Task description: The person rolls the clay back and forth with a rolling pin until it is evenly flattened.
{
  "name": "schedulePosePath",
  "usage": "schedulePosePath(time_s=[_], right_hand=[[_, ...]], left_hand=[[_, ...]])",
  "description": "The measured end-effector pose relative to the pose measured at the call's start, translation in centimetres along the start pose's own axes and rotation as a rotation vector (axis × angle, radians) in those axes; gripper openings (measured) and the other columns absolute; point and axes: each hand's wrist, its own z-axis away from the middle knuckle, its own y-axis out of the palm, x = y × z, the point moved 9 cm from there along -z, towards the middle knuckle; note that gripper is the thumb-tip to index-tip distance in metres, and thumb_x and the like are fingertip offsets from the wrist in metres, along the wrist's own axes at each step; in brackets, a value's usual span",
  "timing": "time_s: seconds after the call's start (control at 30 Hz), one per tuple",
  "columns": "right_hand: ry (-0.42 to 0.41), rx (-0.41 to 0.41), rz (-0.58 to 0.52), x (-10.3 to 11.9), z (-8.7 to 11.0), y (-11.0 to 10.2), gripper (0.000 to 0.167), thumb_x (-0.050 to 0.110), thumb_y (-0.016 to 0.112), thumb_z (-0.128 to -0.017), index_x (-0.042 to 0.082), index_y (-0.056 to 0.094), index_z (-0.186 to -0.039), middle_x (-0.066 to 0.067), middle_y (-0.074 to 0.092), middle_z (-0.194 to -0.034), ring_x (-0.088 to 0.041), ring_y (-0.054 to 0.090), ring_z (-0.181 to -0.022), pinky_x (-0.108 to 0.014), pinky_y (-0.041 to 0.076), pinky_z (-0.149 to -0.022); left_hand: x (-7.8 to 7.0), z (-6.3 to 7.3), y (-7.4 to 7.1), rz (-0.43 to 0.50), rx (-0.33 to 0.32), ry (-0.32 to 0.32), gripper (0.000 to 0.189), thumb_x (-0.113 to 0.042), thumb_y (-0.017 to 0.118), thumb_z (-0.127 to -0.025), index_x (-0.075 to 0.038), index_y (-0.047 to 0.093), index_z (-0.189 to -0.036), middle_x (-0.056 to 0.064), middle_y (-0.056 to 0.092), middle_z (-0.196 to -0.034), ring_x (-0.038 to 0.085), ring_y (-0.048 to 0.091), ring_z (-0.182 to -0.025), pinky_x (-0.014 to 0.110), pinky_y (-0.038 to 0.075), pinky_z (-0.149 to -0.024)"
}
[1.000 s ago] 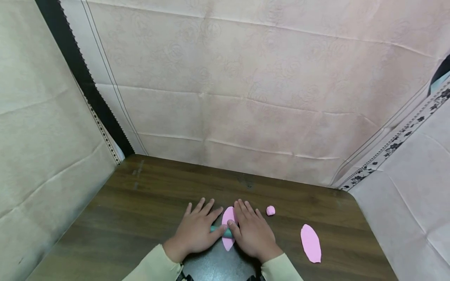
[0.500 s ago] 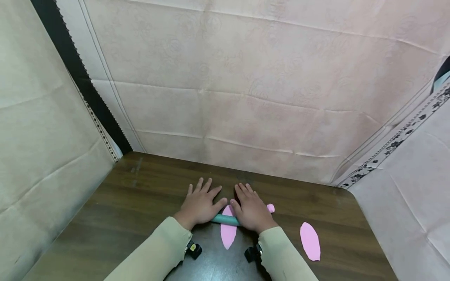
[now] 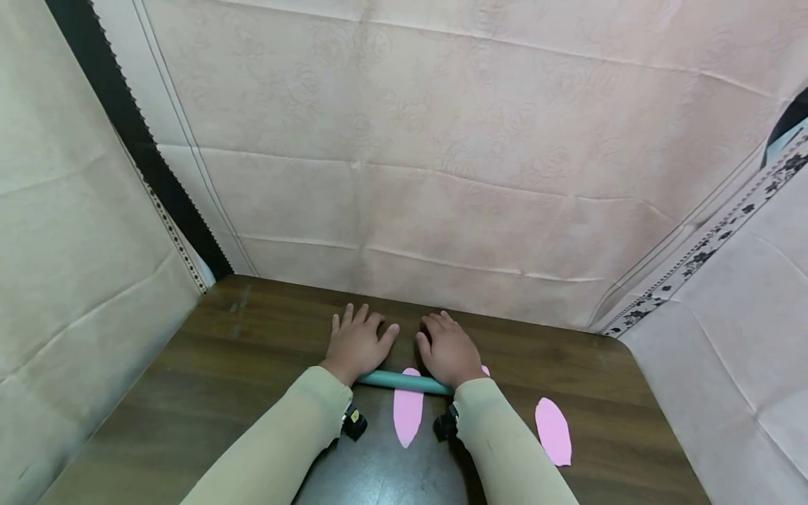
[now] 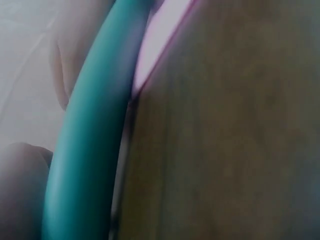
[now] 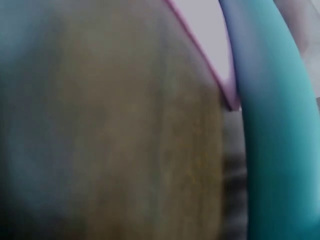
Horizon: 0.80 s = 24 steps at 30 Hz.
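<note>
The left hand [image 3: 355, 345] lay open, fingers spread, just past the left end of the smooth, round green roller [image 3: 404, 381]. Under the roller sat a flat, soft-looking pink strip [image 3: 407, 415]; pushing too hard could tear it. Past the roller's right end, the right hand [image 3: 449, 348] was loosely open. Farther right lay a pink oval [image 3: 553, 433].

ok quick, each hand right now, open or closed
Left hand: open, at the green roller, not gripping it.
Right hand: open, fingers loosely bent, gripping nothing.
</note>
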Motion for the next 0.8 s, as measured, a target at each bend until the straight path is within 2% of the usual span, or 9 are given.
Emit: schedulePosePath(time_s=[0.33, 0.63, 0.8], right_hand=[[0.03, 0.025, -0.033, -0.3, -0.5, 0.2, 0.058, 0.049, 0.048, -0.119, 0.012, 0.062, -0.161, -0.009, 0.061, -0.167, -0.031, 0.04, -0.169, -0.052, 0.034, -0.138], [0.056, 0.039, -0.071, 0.2, 0.6, -0.1, 0.057, 0.051, 0.049, -0.119, 0.015, 0.062, -0.161, -0.007, 0.061, -0.167, -0.031, 0.039, -0.17, -0.055, 0.036, -0.136], [0.062, 0.08, -0.09, 0.8, 1.9, -0.1, 0.057, 0.051, 0.048, -0.119, 0.019, 0.058, -0.165, -0.006, 0.054, -0.174, -0.03, 0.033, -0.173, -0.056, 0.035, -0.136]], left_hand=[[0.2, -0.7, 0.2, 0.007, 0.004, -0.009, 0.068, -0.067, 0.044, -0.116, -0.017, 0.065, -0.157, 0.021, 0.039, -0.181, 0.052, 0.017, -0.174, 0.078, 0.01, -0.136], [0.2, 0.5, 0.3, 0.034, -0.003, 0.006, 0.066, -0.067, 0.048, -0.115, -0.018, 0.067, -0.154, 0.02, 0.04, -0.18, 0.052, 0.019, -0.173, 0.077, 0.013, -0.136], [0.0, 1.5, 0.3, 0.036, 0.004, 0.03, 0.063, -0.065, 0.052, -0.114, -0.019, 0.067, -0.154, 0.02, 0.04, -0.18, 0.05, 0.02, -0.173, 0.077, 0.014, -0.136]])
